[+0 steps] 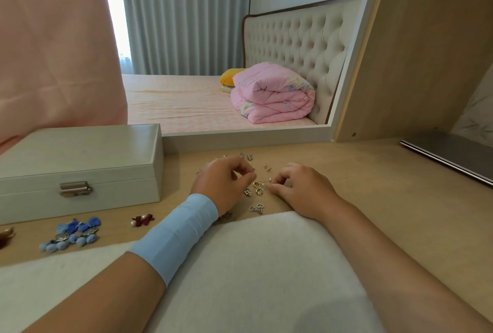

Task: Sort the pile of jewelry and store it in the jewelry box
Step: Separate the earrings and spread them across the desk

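A soft white cloth [253, 266] lies over the near edge of the pale wooden desk [373, 178]. Toward the near left corner lie fluffy blue ball earrings [72, 236]. Just right of them are dark red bow earrings with pearls [142, 220]. These look sorted out already.

A bit further in, near the middle, the left hand [226, 183] and the right hand [301, 188] sit on each side of the little pile of gold and silver jewelry [257, 190]. Each grip has its fingers curled down at the pile. The pieces are too tiny to tell if either pinches one.

Further back on the left side, the white jewelry box with a silver clasp [80, 167] is closed. I think nothing is stored yet, so most of the job is left.
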The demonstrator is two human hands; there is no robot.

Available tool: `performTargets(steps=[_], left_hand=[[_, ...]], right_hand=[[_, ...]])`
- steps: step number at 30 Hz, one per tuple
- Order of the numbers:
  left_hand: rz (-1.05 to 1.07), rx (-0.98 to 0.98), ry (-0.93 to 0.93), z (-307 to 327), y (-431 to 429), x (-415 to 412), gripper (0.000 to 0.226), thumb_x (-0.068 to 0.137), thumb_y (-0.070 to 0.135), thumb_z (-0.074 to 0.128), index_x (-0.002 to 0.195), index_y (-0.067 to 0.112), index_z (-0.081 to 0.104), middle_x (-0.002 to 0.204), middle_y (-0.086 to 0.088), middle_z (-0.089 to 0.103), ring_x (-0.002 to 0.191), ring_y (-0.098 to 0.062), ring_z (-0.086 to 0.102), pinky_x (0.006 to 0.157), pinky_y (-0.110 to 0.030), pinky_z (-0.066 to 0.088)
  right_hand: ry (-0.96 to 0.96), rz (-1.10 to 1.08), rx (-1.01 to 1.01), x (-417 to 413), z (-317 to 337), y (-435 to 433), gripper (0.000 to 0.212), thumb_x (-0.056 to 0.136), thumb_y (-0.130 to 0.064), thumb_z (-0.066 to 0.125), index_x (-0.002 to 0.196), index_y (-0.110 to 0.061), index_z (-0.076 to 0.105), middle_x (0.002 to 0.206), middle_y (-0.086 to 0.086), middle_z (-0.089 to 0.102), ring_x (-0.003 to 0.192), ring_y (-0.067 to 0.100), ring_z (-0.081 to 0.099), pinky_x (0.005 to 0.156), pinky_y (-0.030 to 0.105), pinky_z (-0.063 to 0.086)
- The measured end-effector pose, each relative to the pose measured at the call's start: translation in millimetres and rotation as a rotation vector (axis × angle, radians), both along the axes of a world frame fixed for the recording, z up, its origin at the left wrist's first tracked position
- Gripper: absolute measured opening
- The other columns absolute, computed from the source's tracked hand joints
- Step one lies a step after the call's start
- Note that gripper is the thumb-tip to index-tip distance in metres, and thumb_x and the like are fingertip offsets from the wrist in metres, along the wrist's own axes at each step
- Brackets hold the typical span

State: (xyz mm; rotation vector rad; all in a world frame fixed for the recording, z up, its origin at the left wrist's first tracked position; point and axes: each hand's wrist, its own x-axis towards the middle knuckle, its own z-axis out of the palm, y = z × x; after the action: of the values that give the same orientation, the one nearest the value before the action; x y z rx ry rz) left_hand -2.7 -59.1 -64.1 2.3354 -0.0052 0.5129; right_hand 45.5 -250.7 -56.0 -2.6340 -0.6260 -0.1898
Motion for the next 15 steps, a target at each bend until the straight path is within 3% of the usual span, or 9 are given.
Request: performTargets(steps=[4, 6, 8, 12, 15], left_hand=[[-0.002, -0.089, -0.005, 2.3, -0.3, -2.0, 0.012, 0.088, 0.035, 0.069, 0.076, 0.035, 0.067, 0.083, 0.020, 0.066, 0.081, -0.003, 0.059, 0.073, -0.021, 0.047], [0.000, -0.166, -0.005, 3.0, -1.2, -1.7, 0.010, 0.087, 0.032, 0.071, 0.077, 0.031, 0.070, 0.079, 0.018, 0.067, 0.076, -0.004, 0.060, 0.071, -0.019, 0.046], [-0.010, -0.246, -0.003, 3.0, -1.9, -0.1, 0.008, 0.085, 0.031, 0.073, 0.078, 0.028, 0.071, 0.075, 0.014, 0.069, 0.072, -0.004, 0.061, 0.070, -0.018, 0.047], [-0.032, -0.280, 0.000, 3.1, -4.1, 1.7, 0.008, 0.084, 0.032, 0.075, 0.078, 0.028, 0.072, 0.074, 0.011, 0.071, 0.070, -0.002, 0.063, 0.069, -0.017, 0.048], [-0.045, -0.223, 0.002, 3.9, -5.6, 2.4, 0.007, 0.084, 0.032, 0.075, 0.078, 0.029, 0.072, 0.077, 0.013, 0.071, 0.073, -0.001, 0.064, 0.074, -0.021, 0.052]], right_hand=[[0.077, -0.005, 0.274, 3.9, -3.1, 0.6, 0.020, 0.084, -0.044, 0.075, 0.068, -0.036, 0.066, 0.092, -0.015, 0.062, 0.079, 0.008, 0.056, 0.084, 0.036, 0.047], [0.132, -0.032, 0.372, 3.9, -3.4, 2.9, 0.017, 0.075, -0.053, 0.074, 0.072, -0.037, 0.071, 0.088, -0.012, 0.065, 0.082, 0.014, 0.059, 0.097, 0.047, 0.047], [0.184, -0.048, 0.446, 5.4, -3.7, 3.8, 0.029, 0.062, -0.066, 0.066, 0.078, -0.043, 0.072, 0.089, -0.007, 0.068, 0.089, 0.019, 0.062, 0.100, 0.052, 0.046], [0.205, 0.013, 0.449, 7.1, -4.9, 3.0, 0.031, 0.060, -0.070, 0.059, 0.077, -0.046, 0.071, 0.104, -0.016, 0.068, 0.114, 0.016, 0.058, 0.110, 0.051, 0.038], [0.179, 0.033, 0.354, 6.5, -4.0, 2.3, 0.021, 0.075, -0.063, 0.064, 0.074, -0.043, 0.070, 0.112, -0.020, 0.065, 0.126, 0.015, 0.049, 0.115, 0.049, 0.027]])
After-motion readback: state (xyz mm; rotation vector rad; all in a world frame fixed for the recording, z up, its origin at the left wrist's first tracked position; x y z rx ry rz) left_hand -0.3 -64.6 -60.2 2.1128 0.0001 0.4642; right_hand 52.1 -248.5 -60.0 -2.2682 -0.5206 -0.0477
